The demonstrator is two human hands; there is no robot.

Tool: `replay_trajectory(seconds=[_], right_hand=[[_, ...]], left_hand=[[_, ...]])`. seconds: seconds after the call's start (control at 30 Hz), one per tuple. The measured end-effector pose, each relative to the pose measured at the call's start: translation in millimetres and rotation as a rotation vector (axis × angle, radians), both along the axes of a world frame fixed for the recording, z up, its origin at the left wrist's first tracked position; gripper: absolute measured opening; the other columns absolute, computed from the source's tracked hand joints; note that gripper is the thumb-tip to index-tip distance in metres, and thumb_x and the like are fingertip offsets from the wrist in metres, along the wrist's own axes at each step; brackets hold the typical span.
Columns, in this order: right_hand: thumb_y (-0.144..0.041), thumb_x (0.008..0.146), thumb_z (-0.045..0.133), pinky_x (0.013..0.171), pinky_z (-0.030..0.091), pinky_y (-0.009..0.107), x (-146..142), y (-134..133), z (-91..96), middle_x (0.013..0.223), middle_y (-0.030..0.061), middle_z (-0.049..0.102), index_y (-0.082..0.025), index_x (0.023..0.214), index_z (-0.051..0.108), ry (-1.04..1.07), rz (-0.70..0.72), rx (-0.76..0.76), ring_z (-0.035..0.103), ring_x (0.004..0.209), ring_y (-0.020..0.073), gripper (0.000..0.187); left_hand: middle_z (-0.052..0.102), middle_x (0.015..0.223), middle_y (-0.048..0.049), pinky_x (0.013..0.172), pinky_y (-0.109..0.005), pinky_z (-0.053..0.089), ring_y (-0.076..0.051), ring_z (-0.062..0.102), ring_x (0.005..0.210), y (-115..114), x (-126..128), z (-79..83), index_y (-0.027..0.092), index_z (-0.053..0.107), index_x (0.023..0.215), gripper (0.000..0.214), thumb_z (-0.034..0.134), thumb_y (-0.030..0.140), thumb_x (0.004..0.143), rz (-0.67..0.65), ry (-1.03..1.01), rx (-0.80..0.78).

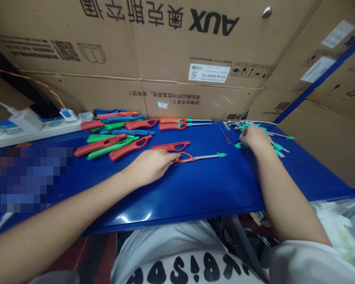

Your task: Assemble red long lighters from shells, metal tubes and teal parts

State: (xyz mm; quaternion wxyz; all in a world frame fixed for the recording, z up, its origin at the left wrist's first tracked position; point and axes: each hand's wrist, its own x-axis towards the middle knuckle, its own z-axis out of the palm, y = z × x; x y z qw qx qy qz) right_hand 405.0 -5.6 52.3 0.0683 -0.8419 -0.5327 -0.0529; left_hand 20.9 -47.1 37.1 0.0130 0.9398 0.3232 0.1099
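My left hand (152, 165) rests on the blue table (195, 189), fingers curled on the red handle of a long-nosed lighter (199, 157) whose metal tube with a teal tip points right. A loose red handle shell (170, 146) lies just behind it. My right hand (254, 138) reaches into a heap of metal tubes with teal ends (269, 136) at the right back of the table, its fingers curled down among them; what they hold is hidden.
Several red, green and blue lighter handles (115, 138) lie in a pile at the back left. Two assembled red lighters (183, 123) and a small screwdriver (225, 135) lie further back. A white power strip (32, 128) sits far left. Cardboard boxes (177, 55) wall off the back and right.
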Motion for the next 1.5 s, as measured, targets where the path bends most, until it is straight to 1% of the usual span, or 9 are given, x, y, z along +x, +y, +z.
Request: replay_trajectory(seconds=[0.1,0.23,0.47,0.63,0.97,1.13,1.27,1.33,1.5], right_hand=[[-0.021,0.082,0.061,0.078,0.054,0.045,-13,-5,9.0,0.106,0.0198,0.073,-0.018,0.095,0.076,0.03,-0.109,-0.056,0.07,0.101,0.0372,0.02],[-0.021,0.082,0.061,0.078,0.053,0.041,-25,-10,16.3,0.099,0.0171,0.075,-0.017,0.093,0.076,0.053,-0.015,0.06,0.07,0.097,0.0333,0.02],[-0.03,0.085,0.062,0.069,0.048,0.029,-60,-10,-2.3,0.087,0.0058,0.075,-0.018,0.087,0.073,0.426,0.654,0.01,0.063,0.072,0.0173,0.016],[-0.022,0.087,0.058,0.068,0.044,0.027,-77,-16,-10.2,0.091,0.0046,0.072,-0.02,0.091,0.067,0.337,0.863,-0.095,0.062,0.073,0.0158,0.011],[-0.008,0.086,0.051,0.064,0.043,0.026,-69,-19,-8.6,0.115,0.0094,0.063,-0.022,0.129,0.058,0.083,0.828,-0.077,0.063,0.093,0.0209,0.046],[-0.018,0.093,0.052,0.059,0.04,0.027,-69,-20,-4.4,0.12,0.0108,0.06,-0.022,0.117,0.066,-0.029,0.738,-0.097,0.063,0.091,0.0223,0.028],[-0.013,0.092,0.05,0.06,0.042,0.026,-69,-20,-4.1,0.124,0.0091,0.059,-0.026,0.128,0.061,0.0,0.792,-0.063,0.063,0.092,0.0207,0.04],[-0.01,0.092,0.049,0.063,0.043,0.026,-70,-20,-5.9,0.123,0.0087,0.059,-0.027,0.127,0.062,0.016,0.838,-0.073,0.063,0.094,0.0206,0.041],[-0.029,0.095,0.057,0.067,0.045,0.029,-69,-18,-10.3,0.114,0.0087,0.059,-0.021,0.106,0.065,0.087,0.841,-0.085,0.061,0.084,0.0187,0.015]], left_hand=[[0.076,0.103,-0.0076,0.07,-0.029,0.055,-0.024,0.073,0.087,-3,1,3.4,0.027,0.065,0.13,0.035,0.046,0.024,0.101,-0.003,0.041,0.008],[0.076,0.095,-0.0082,0.065,-0.027,0.052,-0.022,0.073,0.08,-5,1,3.4,0.026,0.064,0.131,0.036,0.044,0.024,0.102,-0.006,0.056,0.015],[0.076,0.112,-0.0077,0.079,-0.032,0.056,-0.023,0.074,0.095,2,-2,-5.4,0.026,0.061,0.134,0.037,0.046,0.022,0.101,-0.033,-0.068,-0.034],[0.073,0.124,-0.0069,0.086,-0.033,0.057,-0.024,0.072,0.104,3,-2,-7.3,0.025,0.058,0.138,0.037,0.046,0.025,0.103,-0.025,-0.127,-0.068],[0.074,0.119,-0.006,0.083,-0.032,0.056,-0.024,0.073,0.101,4,-3,-6.0,0.025,0.06,0.135,0.036,0.05,0.024,0.1,-0.006,-0.125,-0.097],[0.076,0.111,-0.0039,0.074,-0.03,0.054,-0.023,0.073,0.091,1,-3,0.8,0.027,0.063,0.13,0.033,0.053,0.026,0.099,0.005,-0.087,-0.098],[0.076,0.109,-0.0043,0.071,-0.029,0.053,-0.024,0.073,0.091,-2,-4,4.6,0.027,0.065,0.128,0.033,0.057,0.025,0.096,0.007,-0.063,-0.093],[0.075,0.112,-0.0051,0.076,-0.031,0.054,-0.024,0.072,0.094,0,-4,4.4,0.025,0.066,0.127,0.033,0.058,0.024,0.096,-0.008,-0.08,-0.105],[0.071,0.116,-0.0088,0.093,-0.032,0.054,-0.023,0.069,0.103,7,-6,0.1,0.018,0.072,0.117,0.025,0.06,0.022,0.096,-0.052,-0.147,-0.169]])
